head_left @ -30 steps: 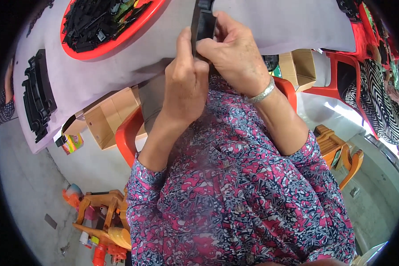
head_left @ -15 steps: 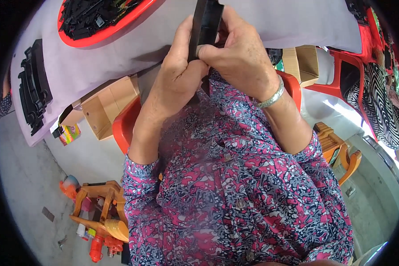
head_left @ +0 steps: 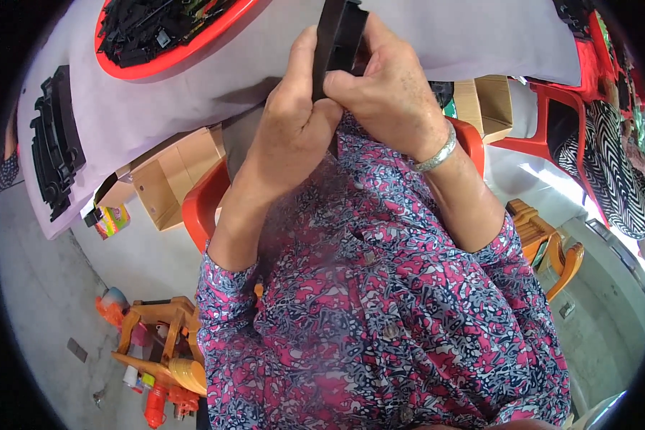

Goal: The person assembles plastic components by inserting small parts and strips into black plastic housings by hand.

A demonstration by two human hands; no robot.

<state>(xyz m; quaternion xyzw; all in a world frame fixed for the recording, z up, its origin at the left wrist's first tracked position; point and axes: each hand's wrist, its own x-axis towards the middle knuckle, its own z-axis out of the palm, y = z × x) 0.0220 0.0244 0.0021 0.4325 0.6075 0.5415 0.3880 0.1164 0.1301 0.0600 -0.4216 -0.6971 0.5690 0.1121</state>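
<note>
Between my two hands is a long black plastic part, held upright above the table's near edge; its top runs out of the picture. My left hand grips it along its left side, thumb near the lower end. The fingers of my right hand close round the right side, with the thumb pressed on the part's face. Farther off to the left stands a red basin heaped with small black plastic pieces. Several long black plastic parts lie side by side at the table's left end.
A pale cloth covers the table. Below it are an open cardboard box on the left and another cardboard box on the right. A red chair stands at right. Wooden furniture is at lower left.
Both hands and the black part have shifted very slightly to the right. My grip looks the same, with the right thumb still pressed on the part.
</note>
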